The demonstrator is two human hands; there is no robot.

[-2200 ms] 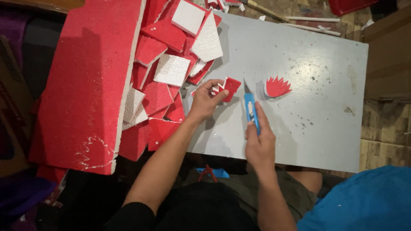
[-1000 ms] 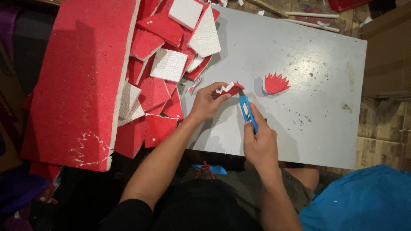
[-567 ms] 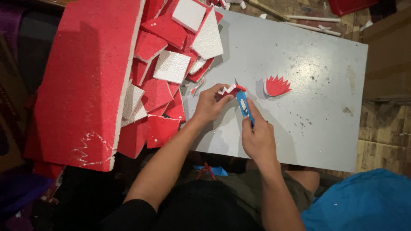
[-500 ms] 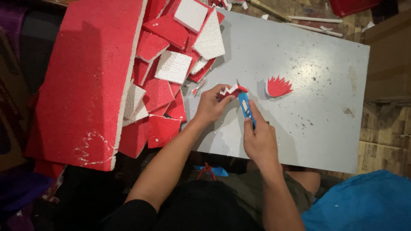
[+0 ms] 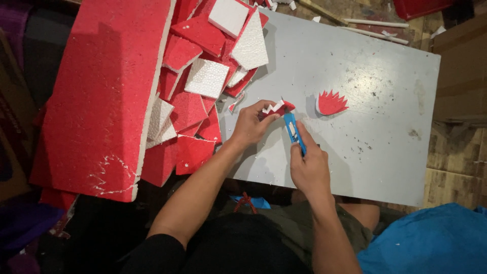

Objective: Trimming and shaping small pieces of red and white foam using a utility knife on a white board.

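Since two seconds ago we have lifted the foam piece (image 5: pixel 274 107) slightly up the frame and brought the knife (image 5: pixel 294 133) in against it. Our left hand (image 5: pixel 249 125) pinches the piece at the frame's centre, over the grey board (image 5: pixel 375 71). Our right hand (image 5: pixel 309 167) is closed around the blue knife, tip touching the piece. One cut red shape (image 5: pixel 332 103) lies just right; red foam scraps (image 5: pixel 198 86) pile at upper left.
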